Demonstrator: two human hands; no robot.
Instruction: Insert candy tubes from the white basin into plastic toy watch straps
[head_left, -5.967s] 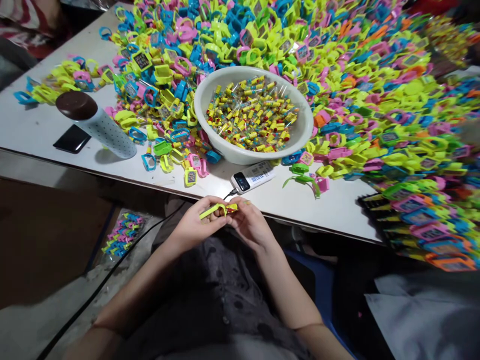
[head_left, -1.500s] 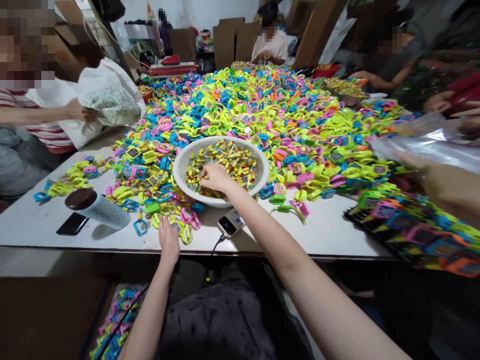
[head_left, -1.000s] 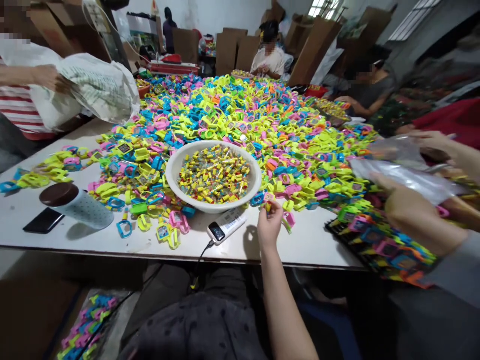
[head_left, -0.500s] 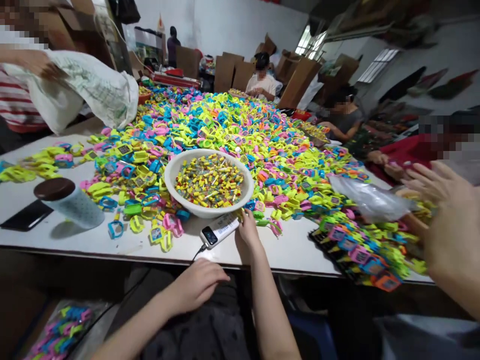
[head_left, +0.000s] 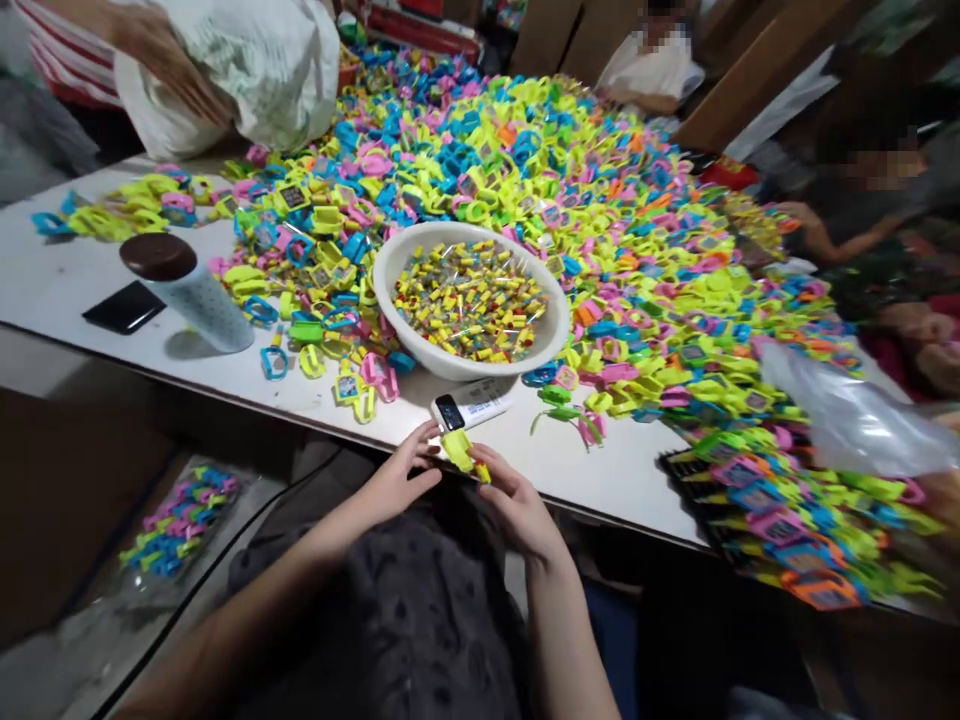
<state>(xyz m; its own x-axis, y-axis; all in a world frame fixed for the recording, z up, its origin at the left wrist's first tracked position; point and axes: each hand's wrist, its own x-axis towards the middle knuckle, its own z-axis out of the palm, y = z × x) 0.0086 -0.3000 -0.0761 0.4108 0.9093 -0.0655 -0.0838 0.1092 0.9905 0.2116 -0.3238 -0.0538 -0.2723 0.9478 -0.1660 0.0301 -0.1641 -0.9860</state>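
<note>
A yellow plastic toy watch is held at the table's front edge, over my lap. My right hand grips it between thumb and fingers, and a small yellow-and-red piece shows at the fingertips. On the other side, my left hand has its fingers apart beside the watch; whether they touch it I cannot tell. Just behind lies a white power bank with a dark display. Beyond that stands a white bowl filled with small yellow-and-red pieces.
A heap of colourful toy watches covers much of the table. At left are a tumbler and a black phone. Watches in a black rack and a plastic bag lie right. A co-worker's hand holds a white sack.
My right hand has come from beside the bowl to the table's front edge with the yellow toy watch. My left hand has risen to meet it. The view has tilted down.
</note>
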